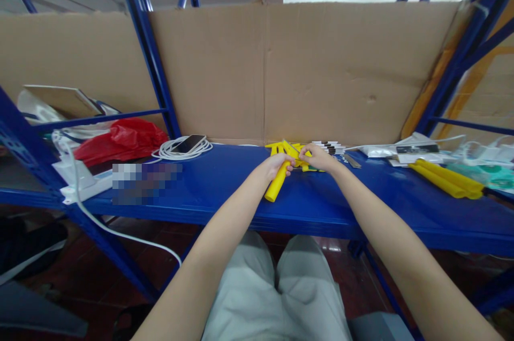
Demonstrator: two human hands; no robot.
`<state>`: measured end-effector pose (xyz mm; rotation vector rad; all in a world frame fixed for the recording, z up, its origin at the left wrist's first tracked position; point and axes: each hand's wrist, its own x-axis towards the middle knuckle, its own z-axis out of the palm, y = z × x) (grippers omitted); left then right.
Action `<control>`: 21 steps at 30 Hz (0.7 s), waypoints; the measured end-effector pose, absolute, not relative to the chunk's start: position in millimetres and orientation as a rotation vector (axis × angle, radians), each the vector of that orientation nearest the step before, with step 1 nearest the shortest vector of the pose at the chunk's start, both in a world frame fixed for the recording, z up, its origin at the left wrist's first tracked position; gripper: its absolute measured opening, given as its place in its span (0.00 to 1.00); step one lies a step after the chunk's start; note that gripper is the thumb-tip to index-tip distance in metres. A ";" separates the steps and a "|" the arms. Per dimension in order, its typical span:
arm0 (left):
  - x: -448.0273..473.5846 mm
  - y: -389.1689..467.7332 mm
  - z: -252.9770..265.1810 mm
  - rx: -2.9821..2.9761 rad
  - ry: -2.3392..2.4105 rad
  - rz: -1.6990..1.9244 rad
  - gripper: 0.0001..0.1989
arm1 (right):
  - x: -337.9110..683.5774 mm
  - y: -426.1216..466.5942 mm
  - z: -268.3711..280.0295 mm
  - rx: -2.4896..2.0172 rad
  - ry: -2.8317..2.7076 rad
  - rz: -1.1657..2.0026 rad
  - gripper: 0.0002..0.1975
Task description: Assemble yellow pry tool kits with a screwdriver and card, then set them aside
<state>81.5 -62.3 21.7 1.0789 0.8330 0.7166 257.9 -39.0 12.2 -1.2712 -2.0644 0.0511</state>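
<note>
My left hand (280,165) is wrapped round a yellow tube (273,191), whose lower end points toward me over the blue shelf. Close by on the right, my right hand (315,156) has its fingers pinched together near the tube's upper end. What lies between those fingertips is too small to make out. Around and behind both hands is a cluster of yellow pieces (274,149), partly hidden by my fingers. Just past my right hand lie several white pens with black parts (330,146).
On the blue shelf (225,186), a phone (191,143) rests on a coiled white cable (172,149) at left, near a red bag (128,140) and a white power strip (90,187). Yellow rolls (447,179) lie at right. A cardboard panel (209,73) stands behind.
</note>
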 end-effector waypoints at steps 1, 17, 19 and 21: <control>81.5 -62.4 21.8 1.075 0.831 0.719 0.07 | 257.3 -39.5 12.8 -1.271 -2.066 0.051 0.05; 81.1 -68.8 26.5 1.074 0.825 0.759 0.10 | 245.8 -44.9 8.8 -1.354 -1.689 0.486 0.11; 81.2 -69.6 26.8 1.078 0.827 0.759 0.10 | 244.1 -46.6 9.7 -1.346 -1.666 0.540 0.11; 81.2 -70.4 27.3 1.081 0.829 0.761 0.10 | 242.5 -48.3 10.9 -1.332 -1.644 0.597 0.10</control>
